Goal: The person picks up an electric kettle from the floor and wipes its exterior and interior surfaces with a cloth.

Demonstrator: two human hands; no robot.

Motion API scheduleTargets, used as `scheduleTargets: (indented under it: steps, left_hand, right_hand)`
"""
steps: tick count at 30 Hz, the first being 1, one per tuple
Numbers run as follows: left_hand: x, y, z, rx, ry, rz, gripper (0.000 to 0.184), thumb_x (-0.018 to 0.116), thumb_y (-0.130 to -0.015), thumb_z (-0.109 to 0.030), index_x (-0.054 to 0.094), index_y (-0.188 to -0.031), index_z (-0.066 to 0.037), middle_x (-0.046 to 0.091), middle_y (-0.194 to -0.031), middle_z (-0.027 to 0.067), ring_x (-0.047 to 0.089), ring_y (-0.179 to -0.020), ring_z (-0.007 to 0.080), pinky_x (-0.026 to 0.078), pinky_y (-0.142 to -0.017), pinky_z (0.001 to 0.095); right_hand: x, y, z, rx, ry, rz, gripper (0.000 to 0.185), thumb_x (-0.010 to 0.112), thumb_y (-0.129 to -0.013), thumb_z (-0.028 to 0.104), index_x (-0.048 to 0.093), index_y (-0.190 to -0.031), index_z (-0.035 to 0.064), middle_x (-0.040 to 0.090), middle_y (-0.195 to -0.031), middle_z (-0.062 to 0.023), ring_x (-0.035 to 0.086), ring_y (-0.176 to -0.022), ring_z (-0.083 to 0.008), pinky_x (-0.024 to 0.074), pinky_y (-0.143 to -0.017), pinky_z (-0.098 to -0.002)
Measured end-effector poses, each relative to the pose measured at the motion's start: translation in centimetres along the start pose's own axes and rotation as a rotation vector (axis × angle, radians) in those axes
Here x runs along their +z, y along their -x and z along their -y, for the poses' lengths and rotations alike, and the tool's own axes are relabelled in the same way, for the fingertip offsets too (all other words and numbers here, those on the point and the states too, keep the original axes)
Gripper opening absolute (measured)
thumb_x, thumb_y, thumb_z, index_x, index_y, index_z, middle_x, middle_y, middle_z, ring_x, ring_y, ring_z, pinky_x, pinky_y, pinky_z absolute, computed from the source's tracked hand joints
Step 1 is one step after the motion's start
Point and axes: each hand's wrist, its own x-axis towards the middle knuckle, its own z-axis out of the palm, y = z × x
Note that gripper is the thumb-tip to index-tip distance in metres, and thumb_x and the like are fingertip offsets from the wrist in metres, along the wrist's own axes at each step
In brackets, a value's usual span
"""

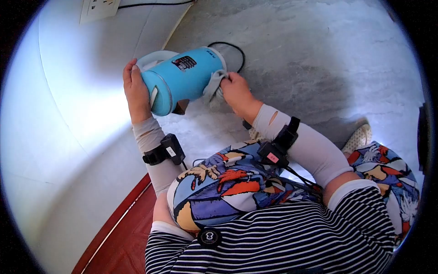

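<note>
A light blue electric kettle (189, 80) is tilted well over on its side, its lid end toward the lower left and its base toward the upper right. A dark label is on its body, and a brown spout piece sticks out near the lid. My left hand (135, 86) grips the kettle at its lid end, close to the pale handle (157, 57); some of its fingers are hidden behind it. My right hand (237, 93) is closed on a crumpled grey cloth (214, 87), which touches the kettle's side near the base.
A black cord (241, 52) loops by the kettle's base. The white wall (59, 114) on the left carries a socket plate (98, 10) with another cable. Grey floor (296, 59) lies beyond; a red wooden surface (130, 228) is at lower left.
</note>
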Motion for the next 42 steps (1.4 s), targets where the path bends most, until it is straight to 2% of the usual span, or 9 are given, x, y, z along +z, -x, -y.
scheduleTargets:
  steps: [8, 9, 13, 17, 29, 37, 38, 40, 42]
  left_hand:
    - [0.1, 0.3, -0.6, 0.012, -0.032, -0.004, 0.040, 0.041, -0.103, -0.030, 0.051, -0.133, -0.005, 0.058, -0.121, 0.0149, 0.058, -0.105, 0.0240, 0.048, -0.092, 0.0331]
    - [0.1, 0.2, -0.7, 0.012, -0.030, -0.014, 0.040, 0.041, -0.104, -0.030, 0.052, -0.133, -0.005, 0.058, -0.121, 0.0150, 0.059, -0.104, 0.0239, 0.049, -0.092, 0.0332]
    - [0.2, 0.1, -1.4, 0.010, 0.039, -0.020, 0.039, 0.043, -0.104, -0.028, 0.052, -0.133, -0.004, 0.059, -0.119, 0.0144, 0.060, -0.101, 0.0228, 0.050, -0.090, 0.0333]
    - [0.2, -0.5, -1.0, 0.012, 0.100, -0.025, 0.037, 0.044, -0.103, -0.026, 0.054, -0.132, -0.005, 0.060, -0.117, 0.0134, 0.060, -0.101, 0.0212, 0.050, -0.090, 0.0330]
    - [-0.5, -1.1, 0.2, 0.028, 0.040, 0.008, 0.040, 0.043, -0.104, -0.030, 0.052, -0.135, -0.006, 0.059, -0.120, 0.0147, 0.058, -0.105, 0.0235, 0.049, -0.092, 0.0338]
    - [-0.9, 2.3, 2.9, -0.340, 0.371, -0.133, 0.052, 0.044, -0.103, -0.044, 0.051, -0.135, -0.004, 0.044, -0.141, 0.0210, 0.047, -0.127, 0.0300, 0.039, -0.106, 0.0390]
    - [-0.8, 2.4, 2.5, -0.334, 0.377, -0.136, 0.052, 0.044, -0.103, -0.044, 0.051, -0.135, -0.004, 0.044, -0.141, 0.0210, 0.047, -0.127, 0.0300, 0.039, -0.106, 0.0390]
    - [-0.3, 2.9, 2.5, -0.059, -0.442, -0.239, 0.061, 0.049, -0.099, -0.050, 0.050, -0.136, -0.002, 0.032, -0.150, 0.0296, 0.033, -0.139, 0.0413, 0.030, -0.112, 0.0488]
    - [0.0, 3.7, -1.0, 0.126, -0.318, -0.174, 0.072, 0.060, -0.090, -0.056, 0.051, -0.136, -0.002, 0.016, -0.154, 0.0369, 0.018, -0.144, 0.0494, 0.021, -0.114, 0.0549]
  right_hand:
    - [-2.8, -5.6, 4.5, -0.763, 0.367, -0.282, 0.039, 0.059, -0.094, 0.028, 0.061, -0.118, -0.0028, 0.068, -0.105, -0.0203, 0.066, -0.094, -0.0291, 0.0499, -0.084, -0.0358]
    - [-2.7, -4.8, 5.1, -0.574, 0.375, -0.098, 0.035, 0.058, -0.091, 0.021, 0.061, -0.117, -0.0025, 0.066, -0.107, -0.0248, 0.064, -0.100, -0.0372, 0.0491, -0.088, -0.0406]
    - [-2.0, -4.8, 1.2, -0.722, 0.612, -0.061, 0.030, 0.052, -0.082, 0.008, 0.061, -0.109, -0.0025, 0.063, -0.104, -0.0294, 0.055, -0.103, -0.0490, 0.0445, -0.092, -0.0508]
    - [-1.2, -3.3, -1.0, -0.644, 0.623, -0.074, 0.022, 0.053, -0.082, 0.009, 0.062, -0.098, -0.0044, 0.063, -0.100, -0.0315, 0.056, -0.099, -0.0506, 0.0452, -0.086, -0.0524]
    - [-1.0, -3.2, -3.5, -0.389, 0.534, 0.072, 0.027, 0.059, -0.086, 0.017, 0.065, -0.102, -0.0036, 0.067, -0.095, -0.0277, 0.064, -0.090, -0.0420, 0.0494, -0.080, -0.0449]
    - [-3.4, -4.9, 3.1, -0.344, 0.396, 0.058, 0.034, 0.060, -0.083, 0.020, 0.065, -0.109, -0.0018, 0.069, -0.096, -0.0245, 0.066, -0.088, -0.0399, 0.0509, -0.079, -0.0436]
    - [-3.6, -5.1, 3.4, -0.488, 0.466, 0.001, 0.036, 0.059, -0.083, 0.021, 0.065, -0.110, -0.0019, 0.068, -0.096, -0.0249, 0.065, -0.089, -0.0411, 0.0509, -0.080, -0.0437]
    - [-4.0, -5.3, 3.3, -0.626, 0.542, -0.063, 0.038, 0.059, -0.082, 0.022, 0.065, -0.111, -0.0020, 0.068, -0.096, -0.0253, 0.064, -0.091, -0.0423, 0.0509, -0.081, -0.0437]
    - [-4.0, -4.8, 2.3, -0.607, 0.615, 0.101, 0.042, 0.059, -0.081, 0.022, 0.063, -0.113, -0.0038, 0.067, -0.100, -0.0275, 0.063, -0.096, -0.0447, 0.0499, -0.086, -0.0452]
